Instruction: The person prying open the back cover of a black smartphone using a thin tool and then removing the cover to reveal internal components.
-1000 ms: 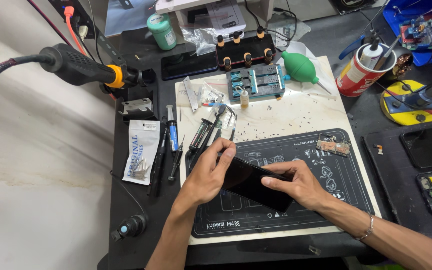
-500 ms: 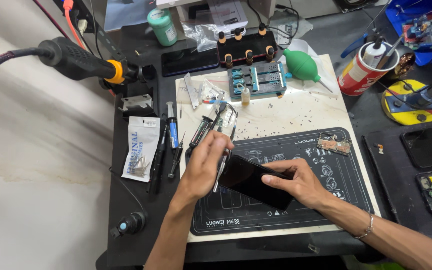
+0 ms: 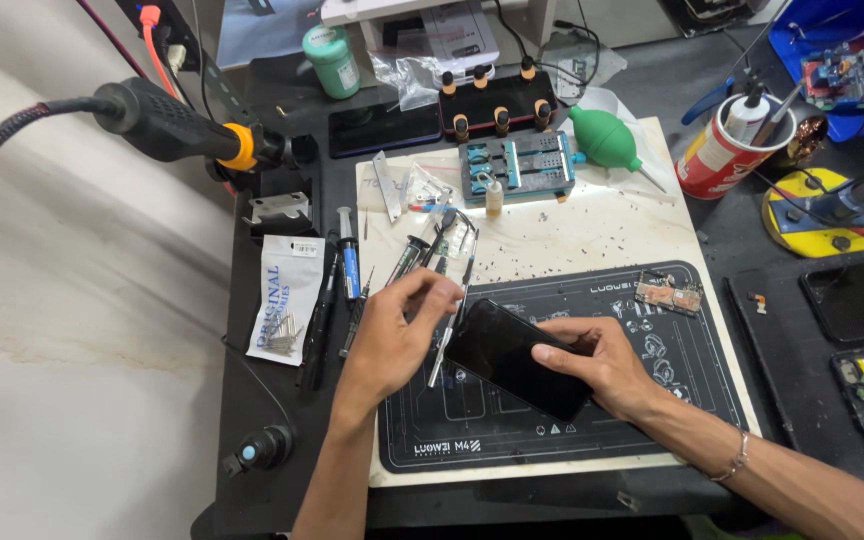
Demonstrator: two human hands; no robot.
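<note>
Far left of bench: hot-air handpiece (image 3: 167,125) with orange collar lies pointing right, above a white sachet (image 3: 286,297) on the black bench top (image 3: 252,400). Next right, a loose cluster of drivers and tweezers (image 3: 432,250) at the mat's upper-left corner. Left hand (image 3: 392,335) hovers over that corner, fingers pinched together on a slim silver screwdriver (image 3: 449,335); shaft runs steeply down, tip low and just beside the left edge of the phone. Dark smartphone (image 3: 512,358) sits over the black work mat (image 3: 652,400), glass side up, long axis running from upper left to lower right. Right hand (image 3: 602,365) clamps it from the right, fingers curled over the near long edge, thumb not clearly visible. Relation that matters: the phone lies immediately right of the tool tip, its upper-left short end nearest the left hand, which is the closer hand to that end. Containers: blue fixture tray (image 3: 517,165) behind the mat holds small parts, too small to identify; red can (image 3: 722,150) at right holds brushes and tools upright. Small circuit board (image 3: 667,293) lies on the mat's upper right, well apart from the phone.
</note>
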